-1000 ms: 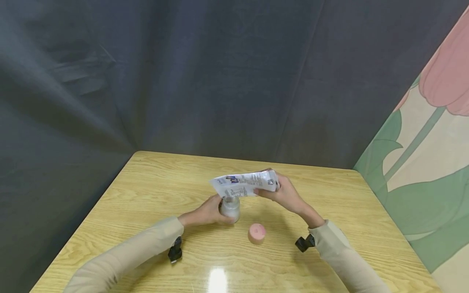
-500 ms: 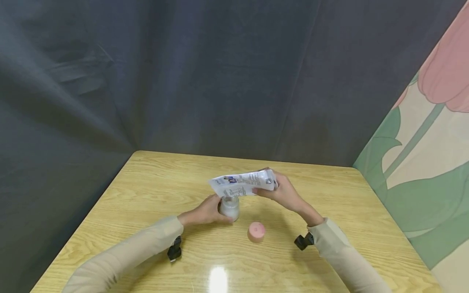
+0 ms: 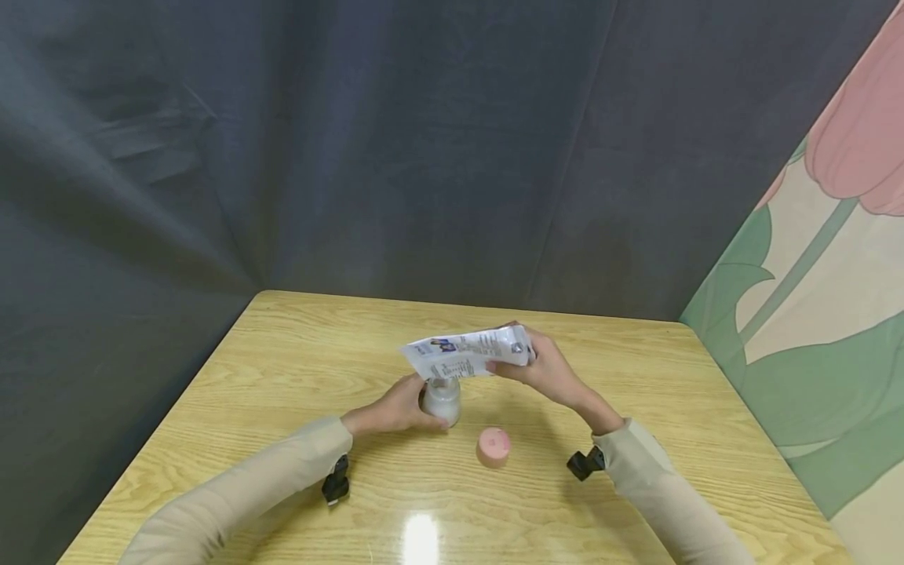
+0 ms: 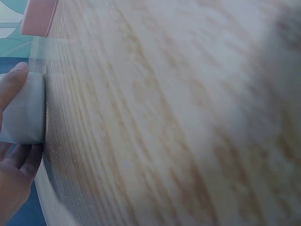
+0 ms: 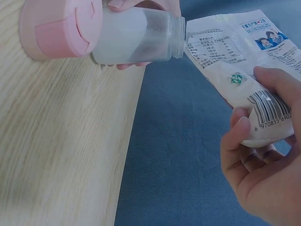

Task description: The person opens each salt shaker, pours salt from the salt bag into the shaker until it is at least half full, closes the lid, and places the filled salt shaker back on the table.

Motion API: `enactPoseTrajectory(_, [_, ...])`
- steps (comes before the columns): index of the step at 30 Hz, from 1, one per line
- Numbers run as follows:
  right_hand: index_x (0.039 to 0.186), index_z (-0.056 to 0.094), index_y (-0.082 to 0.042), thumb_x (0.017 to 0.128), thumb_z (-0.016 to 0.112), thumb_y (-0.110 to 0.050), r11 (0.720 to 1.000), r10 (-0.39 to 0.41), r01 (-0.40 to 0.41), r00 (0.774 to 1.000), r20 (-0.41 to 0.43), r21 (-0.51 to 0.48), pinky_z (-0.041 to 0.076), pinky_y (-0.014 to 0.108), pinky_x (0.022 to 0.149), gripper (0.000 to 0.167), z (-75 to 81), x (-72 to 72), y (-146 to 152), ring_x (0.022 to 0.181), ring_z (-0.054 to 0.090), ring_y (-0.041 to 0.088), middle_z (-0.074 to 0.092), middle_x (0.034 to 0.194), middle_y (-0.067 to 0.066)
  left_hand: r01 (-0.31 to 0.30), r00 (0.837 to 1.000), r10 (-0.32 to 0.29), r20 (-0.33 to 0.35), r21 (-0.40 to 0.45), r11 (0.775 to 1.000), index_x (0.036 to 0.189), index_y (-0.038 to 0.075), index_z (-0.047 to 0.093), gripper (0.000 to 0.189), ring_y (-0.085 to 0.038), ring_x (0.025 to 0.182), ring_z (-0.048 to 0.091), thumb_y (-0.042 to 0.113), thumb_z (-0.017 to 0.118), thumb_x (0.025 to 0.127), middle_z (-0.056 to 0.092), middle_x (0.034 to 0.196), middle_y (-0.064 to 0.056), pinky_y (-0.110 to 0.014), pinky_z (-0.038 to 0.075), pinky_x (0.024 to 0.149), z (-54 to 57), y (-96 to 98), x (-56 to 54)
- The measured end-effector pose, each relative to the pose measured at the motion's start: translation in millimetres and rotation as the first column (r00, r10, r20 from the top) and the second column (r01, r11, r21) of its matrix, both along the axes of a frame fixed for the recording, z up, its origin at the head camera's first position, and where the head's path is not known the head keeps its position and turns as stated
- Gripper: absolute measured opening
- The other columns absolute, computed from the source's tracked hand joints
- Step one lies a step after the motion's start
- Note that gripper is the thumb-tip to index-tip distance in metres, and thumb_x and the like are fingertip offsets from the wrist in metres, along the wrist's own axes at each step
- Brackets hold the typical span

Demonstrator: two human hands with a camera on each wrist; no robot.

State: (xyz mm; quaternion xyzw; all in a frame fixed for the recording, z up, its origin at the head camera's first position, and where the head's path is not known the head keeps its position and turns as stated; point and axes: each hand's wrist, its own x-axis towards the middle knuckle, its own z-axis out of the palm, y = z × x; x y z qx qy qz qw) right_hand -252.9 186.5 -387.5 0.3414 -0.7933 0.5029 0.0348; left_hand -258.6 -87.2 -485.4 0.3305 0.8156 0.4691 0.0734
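A clear glass jar [image 3: 442, 403] stands upright on the wooden table, filled partway with white contents, as the right wrist view shows on the jar [image 5: 129, 37]. My left hand [image 3: 401, 408] grips its side, thumb and fingers around the glass. In my right hand [image 3: 549, 378] is a white printed plastic pouch [image 3: 466, 355], tilted so its far corner hangs right over the jar's open mouth. The right wrist view shows the pouch's barcode and text [image 5: 221, 52], with the thumb and curled fingers pinching its lower end. A pink cap [image 3: 493, 448] sits on the table to the right of the jar.
The light wooden table [image 3: 297, 345] ends at a dark curtain [image 3: 438, 157] behind it. A floral panel [image 3: 812, 329] rises along the right side. Small pale specks lie on the tabletop beside the jar in the left wrist view.
Nearly nothing differs: both hands, the jar and the tilted pouch keep their places, with only a very slight shift of the whole view.
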Motion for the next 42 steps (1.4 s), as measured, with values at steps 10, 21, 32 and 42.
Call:
enactPoseTrajectory(10, [0.123, 0.063, -0.013, 0.085, 0.078, -0.003, 1.0, 0.002, -0.002, 1.0, 0.0, -0.001, 0.058, 0.038, 0.079, 0.042, 2.5, -1.4, -0.7, 0.104, 0.067, 0.021, 0.068, 0.12, 0.004, 0.0, 1.0, 0.0, 0.001, -0.027, 1.0, 0.154, 0.014, 0.028, 0.102, -0.018, 0.121, 0.055, 0.021, 0.09, 0.074, 0.055, 0.136, -0.006, -0.038, 0.044, 0.102, 1.0, -1.3, 0.5])
enactPoseTrajectory(21, [0.125, 0.062, -0.009, 0.085, 0.076, 0.002, 1.0, -0.004, 0.004, 0.999, 0.034, 0.003, 0.057, 0.036, 0.08, 0.044, 3.2, -2.0, -2.6, 0.107, 0.066, 0.023, 0.066, 0.123, 0.008, -0.006, 1.0, 0.006, -0.002, -0.022, 1.0, 0.154, 0.018, 0.026, 0.103, -0.019, 0.12, 0.056, 0.024, 0.09, 0.073, 0.056, 0.135, -0.006, -0.039, 0.044, 0.102, 0.4, -1.3, 1.0])
enactPoseTrajectory(32, [0.122, 0.063, -0.005, 0.085, 0.075, 0.004, 1.0, 0.007, -0.007, 1.0, 0.019, 0.002, 0.058, 0.036, 0.079, 0.04, 18.3, 9.1, -8.1, 0.105, 0.066, 0.026, 0.067, 0.121, 0.012, -0.008, 1.0, 0.009, 0.004, -0.02, 1.0, 0.155, 0.016, 0.025, 0.105, -0.02, 0.121, 0.055, 0.023, 0.09, 0.073, 0.055, 0.136, -0.007, -0.04, 0.044, 0.102, -1.1, -1.0, 0.3])
enactPoseTrajectory(42, [0.122, 0.062, -0.001, 0.084, 0.074, 0.008, 1.0, 0.002, -0.002, 1.0, 0.028, 0.005, 0.057, 0.036, 0.079, 0.041, 21.3, 11.8, -10.4, 0.105, 0.066, 0.029, 0.066, 0.121, 0.016, -0.002, 1.0, 0.002, -0.002, -0.013, 1.0, 0.155, 0.015, 0.025, 0.105, -0.02, 0.121, 0.055, 0.024, 0.09, 0.074, 0.055, 0.136, -0.007, -0.04, 0.045, 0.101, -2.6, -1.6, -0.4])
